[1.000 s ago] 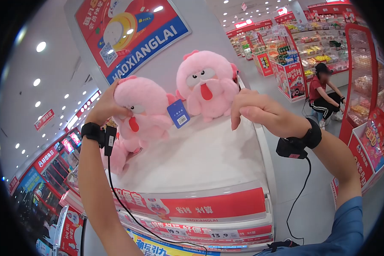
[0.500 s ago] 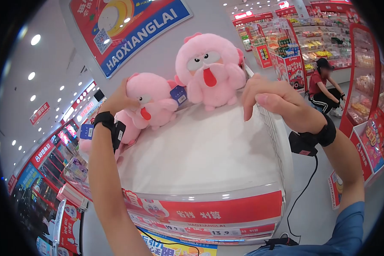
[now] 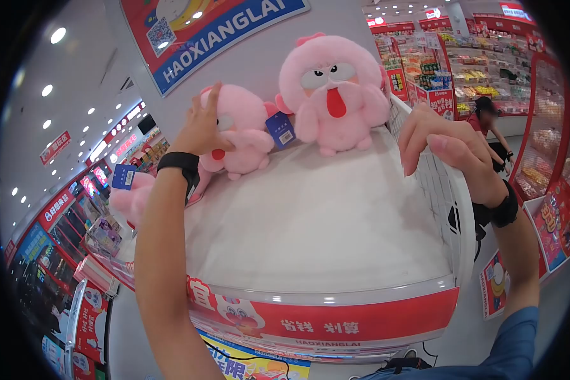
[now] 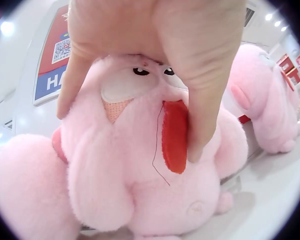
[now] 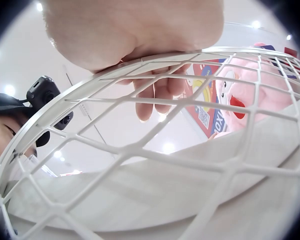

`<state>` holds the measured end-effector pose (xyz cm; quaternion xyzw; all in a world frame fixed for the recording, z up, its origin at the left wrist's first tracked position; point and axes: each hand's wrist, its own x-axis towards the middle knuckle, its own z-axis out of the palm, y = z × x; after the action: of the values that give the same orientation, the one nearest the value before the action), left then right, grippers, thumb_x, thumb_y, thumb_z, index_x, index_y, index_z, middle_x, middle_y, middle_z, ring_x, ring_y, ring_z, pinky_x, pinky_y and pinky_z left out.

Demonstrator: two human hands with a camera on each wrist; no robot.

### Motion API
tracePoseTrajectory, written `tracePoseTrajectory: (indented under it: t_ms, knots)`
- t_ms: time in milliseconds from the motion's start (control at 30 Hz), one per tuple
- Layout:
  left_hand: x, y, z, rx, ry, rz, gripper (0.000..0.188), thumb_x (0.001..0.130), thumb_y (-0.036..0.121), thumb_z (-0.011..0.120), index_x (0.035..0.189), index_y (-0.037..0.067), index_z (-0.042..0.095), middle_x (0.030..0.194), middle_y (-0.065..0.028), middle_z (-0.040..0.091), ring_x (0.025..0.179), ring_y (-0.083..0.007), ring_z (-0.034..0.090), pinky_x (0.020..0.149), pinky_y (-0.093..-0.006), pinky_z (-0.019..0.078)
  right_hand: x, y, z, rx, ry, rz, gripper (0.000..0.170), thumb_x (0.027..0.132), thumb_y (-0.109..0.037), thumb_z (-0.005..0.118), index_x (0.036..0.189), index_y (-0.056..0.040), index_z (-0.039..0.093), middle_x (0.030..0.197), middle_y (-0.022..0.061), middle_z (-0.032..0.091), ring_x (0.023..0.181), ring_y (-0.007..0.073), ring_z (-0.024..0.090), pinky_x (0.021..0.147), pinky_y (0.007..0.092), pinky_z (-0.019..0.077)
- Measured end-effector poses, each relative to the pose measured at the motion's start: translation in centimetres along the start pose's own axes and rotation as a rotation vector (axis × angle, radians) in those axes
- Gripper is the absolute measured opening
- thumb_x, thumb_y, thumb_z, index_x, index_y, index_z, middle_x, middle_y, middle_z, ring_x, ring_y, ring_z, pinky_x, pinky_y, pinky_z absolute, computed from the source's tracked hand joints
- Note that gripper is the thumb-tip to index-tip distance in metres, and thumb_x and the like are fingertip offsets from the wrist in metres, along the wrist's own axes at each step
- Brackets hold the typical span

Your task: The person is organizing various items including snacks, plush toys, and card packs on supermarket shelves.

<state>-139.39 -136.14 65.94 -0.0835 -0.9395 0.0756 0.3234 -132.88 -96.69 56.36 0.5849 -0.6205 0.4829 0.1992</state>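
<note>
My left hand [image 3: 199,130] spreads its fingers over the face of a pink plush toy [image 3: 250,149] at the back left of a white shelf. In the left wrist view the thumb lies beside the toy's red felt piece [image 4: 175,145], with a finger on the far side of the face. A second pink plush toy [image 3: 335,60] sits upright to its right, a blue tag [image 3: 280,130] between them. My right hand [image 3: 446,149] hangs over the white wire side panel [image 3: 434,196], fingers loosely bent and holding nothing; its fingertips show behind the wire in the right wrist view.
More pink plush [image 3: 133,193] lies at the shelf's left end. A red price strip [image 3: 361,323] edges the white shelf top [image 3: 323,221]. Behind stands a wall with a sign [image 3: 221,44]. A person [image 3: 487,126] is in the aisle at right, near snack racks [image 3: 481,76].
My left hand has loosened from round the toy's head, its fingers now spread. The toy sits more upright on the shelf. The view has come closer, and the right hand is now over the wire panel.
</note>
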Motion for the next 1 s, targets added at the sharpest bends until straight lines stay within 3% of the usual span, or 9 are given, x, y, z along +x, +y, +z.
tracePoseTrajectory:
  t_ms: [100, 300, 500, 600, 800, 1000]
  knots:
    - [-0.1, -0.1, -0.4, -0.054, 0.033, 0.021, 0.114, 0.048, 0.015, 0.082, 0.145, 0.015, 0.024, 0.128, -0.0269, 0.038, 0.112, -0.0478, 0.047, 0.096, -0.0501, 0.0442, 0.0, -0.1, -0.2, -0.033, -0.016, -0.008, 0.034, 0.09, -0.02, 0.036, 0.079, 0.0001, 0.061, 0.083, 0.0075, 0.06, 0.085, 0.0186, 0.051, 0.084, 0.0319, 0.0345]
    - [-0.3, 0.3, -0.8, -0.179, 0.094, 0.068, 0.098, 0.053, 0.014, 0.077, 0.141, 0.012, 0.032, 0.12, -0.0255, 0.044, 0.11, -0.043, 0.05, 0.093, -0.0437, 0.0458, -0.2, 0.1, -0.1, -0.063, -0.003, -0.04, 0.033, 0.09, -0.019, 0.036, 0.08, 0.0001, 0.061, 0.083, 0.0079, 0.061, 0.084, 0.0185, 0.051, 0.083, 0.0312, 0.0343]
    - [0.1, 1.1, -0.5, -0.171, 0.032, 0.057, 0.104, 0.054, 0.014, 0.076, 0.145, 0.013, 0.025, 0.125, -0.0264, 0.04, 0.112, -0.0432, 0.049, 0.095, -0.0439, 0.0448, -0.2, 0.4, 0.0, -0.027, 0.018, -0.041, 0.033, 0.09, -0.019, 0.036, 0.08, 0.0009, 0.06, 0.083, 0.0081, 0.06, 0.082, 0.0187, 0.051, 0.084, 0.0316, 0.0341]
    - [-0.2, 0.9, -0.6, -0.288, -0.032, 0.033, 0.109, 0.054, 0.014, 0.075, 0.148, 0.015, 0.018, 0.133, -0.0284, 0.034, 0.121, -0.0439, 0.042, 0.1, -0.0433, 0.0413, -0.2, 0.5, -0.1, -0.035, 0.005, -0.048, 0.033, 0.09, -0.019, 0.036, 0.079, 0.0011, 0.06, 0.082, 0.0083, 0.06, 0.081, 0.0187, 0.05, 0.084, 0.0318, 0.0344]
    - [-0.3, -1.0, 0.7, -0.29, 0.071, 0.148, 0.115, 0.053, 0.015, 0.074, 0.149, 0.016, 0.012, 0.145, -0.0284, 0.021, 0.134, -0.0438, 0.025, 0.107, -0.0474, 0.0315, -0.1, 0.3, 0.1, -0.039, 0.02, -0.064, 0.033, 0.09, -0.019, 0.036, 0.078, 0.0009, 0.059, 0.08, 0.0083, 0.06, 0.08, 0.0185, 0.05, 0.083, 0.0319, 0.0345]
    - [-0.1, -0.7, 1.0, -0.271, 0.06, 0.129, 0.117, 0.052, 0.018, 0.078, 0.149, 0.019, 0.013, 0.143, -0.0272, 0.021, 0.132, -0.0464, 0.027, 0.106, -0.0505, 0.0323, -0.1, 0.3, 0.1, -0.046, 0.03, -0.064, 0.033, 0.09, -0.019, 0.036, 0.077, 0.0007, 0.059, 0.08, 0.0082, 0.06, 0.08, 0.0184, 0.05, 0.084, 0.032, 0.0344]
